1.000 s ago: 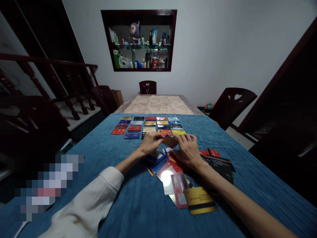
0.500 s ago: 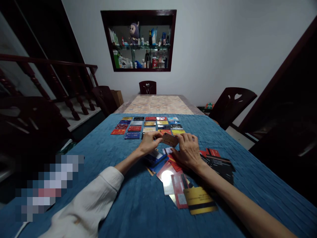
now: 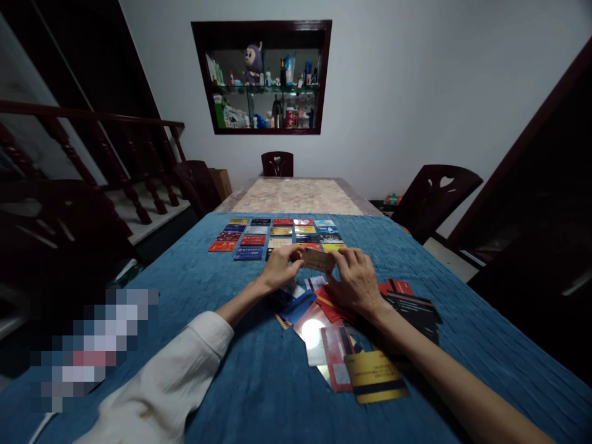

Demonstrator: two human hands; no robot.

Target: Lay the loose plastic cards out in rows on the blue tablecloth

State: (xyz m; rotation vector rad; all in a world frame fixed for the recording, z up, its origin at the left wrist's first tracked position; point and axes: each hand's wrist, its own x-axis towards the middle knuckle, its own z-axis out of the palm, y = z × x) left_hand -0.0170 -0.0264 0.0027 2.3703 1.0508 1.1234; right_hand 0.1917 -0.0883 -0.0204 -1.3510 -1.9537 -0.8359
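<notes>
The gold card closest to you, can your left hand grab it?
Probably yes, after letting go of the brown card: only loose cards lie between the left hand and the gold card.

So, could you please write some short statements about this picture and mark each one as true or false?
1. The left hand and the right hand hold one brown card between them. True.
2. The cloth under the hands is red. False: it is blue.
3. The gold card nearest the viewer bears a dark stripe. True.
4. The purple plush toy sits on a chair. False: it is in the wall niche.
5. Beyond the hands, several cards lie in rows. True.
</notes>
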